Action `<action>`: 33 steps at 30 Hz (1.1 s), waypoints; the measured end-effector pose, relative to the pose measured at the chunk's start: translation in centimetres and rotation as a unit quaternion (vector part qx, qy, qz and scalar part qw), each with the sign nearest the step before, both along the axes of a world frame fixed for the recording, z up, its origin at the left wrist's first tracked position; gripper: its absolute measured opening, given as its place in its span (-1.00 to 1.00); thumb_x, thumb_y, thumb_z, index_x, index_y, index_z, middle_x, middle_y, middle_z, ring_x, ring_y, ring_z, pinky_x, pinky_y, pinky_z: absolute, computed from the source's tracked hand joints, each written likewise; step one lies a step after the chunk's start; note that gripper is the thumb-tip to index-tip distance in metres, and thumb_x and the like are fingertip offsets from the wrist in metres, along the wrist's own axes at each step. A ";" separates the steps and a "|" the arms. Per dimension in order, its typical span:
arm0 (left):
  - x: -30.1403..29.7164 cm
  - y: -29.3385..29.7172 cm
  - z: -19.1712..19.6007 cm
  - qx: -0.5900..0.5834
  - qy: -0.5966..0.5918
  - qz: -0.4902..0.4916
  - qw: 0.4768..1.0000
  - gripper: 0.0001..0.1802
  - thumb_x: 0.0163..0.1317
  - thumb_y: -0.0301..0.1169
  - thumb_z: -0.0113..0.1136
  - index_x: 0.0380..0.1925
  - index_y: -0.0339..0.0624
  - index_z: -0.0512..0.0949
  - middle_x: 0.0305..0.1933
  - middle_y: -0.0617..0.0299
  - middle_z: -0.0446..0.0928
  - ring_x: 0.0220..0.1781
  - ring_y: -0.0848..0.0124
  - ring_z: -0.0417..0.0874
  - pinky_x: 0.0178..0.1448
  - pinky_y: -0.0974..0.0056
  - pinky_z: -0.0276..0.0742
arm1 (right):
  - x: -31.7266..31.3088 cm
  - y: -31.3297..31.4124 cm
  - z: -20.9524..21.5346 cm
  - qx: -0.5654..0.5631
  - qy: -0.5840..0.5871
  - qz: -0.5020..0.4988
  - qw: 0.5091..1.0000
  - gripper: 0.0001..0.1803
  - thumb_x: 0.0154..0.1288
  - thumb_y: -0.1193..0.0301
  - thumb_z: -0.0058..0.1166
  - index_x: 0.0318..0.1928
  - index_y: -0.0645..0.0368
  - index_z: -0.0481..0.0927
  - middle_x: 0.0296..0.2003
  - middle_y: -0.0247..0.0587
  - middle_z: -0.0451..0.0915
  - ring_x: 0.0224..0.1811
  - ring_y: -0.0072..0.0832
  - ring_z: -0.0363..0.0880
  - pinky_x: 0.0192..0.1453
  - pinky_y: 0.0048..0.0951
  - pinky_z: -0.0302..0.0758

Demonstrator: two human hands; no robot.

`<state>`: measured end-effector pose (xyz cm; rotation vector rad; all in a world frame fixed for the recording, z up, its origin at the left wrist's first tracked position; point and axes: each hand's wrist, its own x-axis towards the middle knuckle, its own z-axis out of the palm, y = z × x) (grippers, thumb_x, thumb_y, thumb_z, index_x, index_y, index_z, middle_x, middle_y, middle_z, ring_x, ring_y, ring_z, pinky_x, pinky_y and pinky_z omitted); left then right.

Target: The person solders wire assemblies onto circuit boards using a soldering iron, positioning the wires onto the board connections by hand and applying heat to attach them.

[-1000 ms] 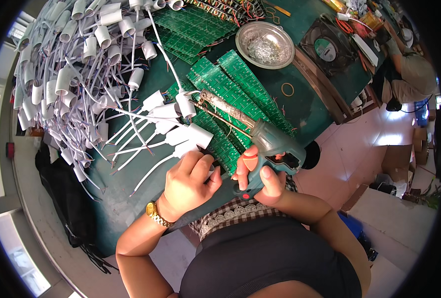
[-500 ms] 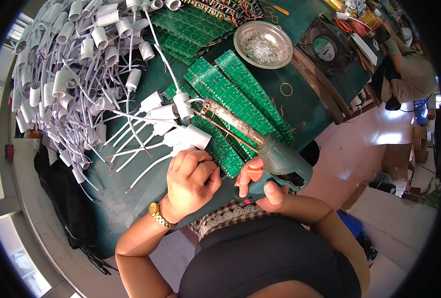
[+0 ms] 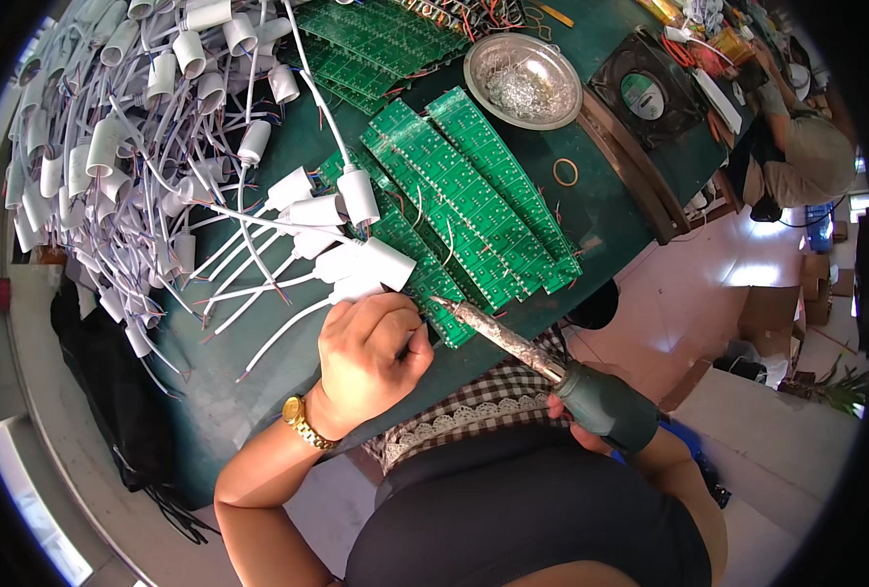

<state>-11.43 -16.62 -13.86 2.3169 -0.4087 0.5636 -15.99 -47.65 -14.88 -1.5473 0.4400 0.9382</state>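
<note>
My left hand (image 3: 371,354), with a gold watch on the wrist, is closed near the front edge of a green circuit board (image 3: 425,293) and pinches something small that I cannot make out. A white tubular cap with its cable (image 3: 366,266) lies just above the knuckles. My right hand (image 3: 576,430) is mostly hidden behind the green handle of a soldering iron (image 3: 552,370), which it grips. The iron's crusted metal tip points up-left toward the board beside my left hand.
A large heap of white caps with cables (image 3: 112,166) covers the left of the dark green table (image 3: 611,215). More green boards (image 3: 474,186) lie in the middle. A metal dish (image 3: 523,78) and a black fan (image 3: 645,93) stand behind. Another person (image 3: 811,147) sits at the far right.
The soldering iron has swung down and toward me, its handle now low by my chest. My left hand has drawn slightly closer to the table's front edge.
</note>
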 end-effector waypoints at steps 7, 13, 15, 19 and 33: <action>0.0 0.0 0.0 0.004 0.000 -0.005 1.000 -0.79 -0.24 -0.60 0.27 -0.53 -0.14 0.50 -0.38 0.26 0.56 -0.46 0.29 0.53 -0.32 0.25 0.40 | -1.6 -1.7 -2.5 -0.088 -0.340 0.173 0.920 -0.64 -0.20 0.35 0.33 -0.26 0.09 0.65 -0.44 -0.31 0.60 -0.56 -0.39 0.57 -0.54 -0.40 0.44; 0.1 -0.1 0.1 0.006 0.000 -0.005 1.000 -0.78 -0.24 -0.61 0.26 -0.54 -0.14 0.48 -0.40 0.27 0.55 -0.47 0.28 0.52 -0.34 0.24 0.38 | -2.7 -2.6 -5.2 -0.056 -0.227 0.105 0.967 -0.62 -0.16 0.40 0.33 -0.22 0.13 0.63 -0.38 -0.35 0.61 -0.49 -0.43 0.59 -0.52 -0.46 0.44; 0.1 -0.1 0.0 0.007 -0.004 -0.004 1.000 -0.78 -0.24 -0.61 0.26 -0.53 -0.14 0.48 -0.40 0.27 0.55 -0.47 0.28 0.52 -0.34 0.24 0.38 | -2.5 -2.2 -4.8 -0.055 -0.234 0.106 0.965 -0.64 -0.13 0.41 0.33 -0.22 0.15 0.62 -0.40 -0.35 0.61 -0.48 -0.45 0.60 -0.51 -0.47 0.45; 0.0 -0.2 0.0 0.010 -0.004 0.001 1.000 -0.78 -0.24 -0.61 0.26 -0.53 -0.14 0.48 -0.40 0.27 0.55 -0.47 0.28 0.52 -0.33 0.24 0.39 | 0.1 -0.4 -0.6 -0.034 -0.332 0.217 0.917 -0.77 0.01 0.43 0.22 -0.28 0.21 0.56 -0.44 -0.30 0.58 -0.44 -0.47 0.59 -0.42 -0.48 0.49; -0.1 -0.2 0.0 0.009 -0.007 0.007 1.000 -0.78 -0.26 -0.60 0.26 -0.54 -0.13 0.49 -0.40 0.27 0.55 -0.46 0.29 0.54 -0.32 0.24 0.40 | 1.5 2.8 1.5 0.172 -0.296 0.051 0.938 -0.57 0.24 0.19 0.09 -0.05 0.29 0.50 -0.25 -0.06 0.58 -0.33 -0.43 0.59 -0.26 -0.41 0.53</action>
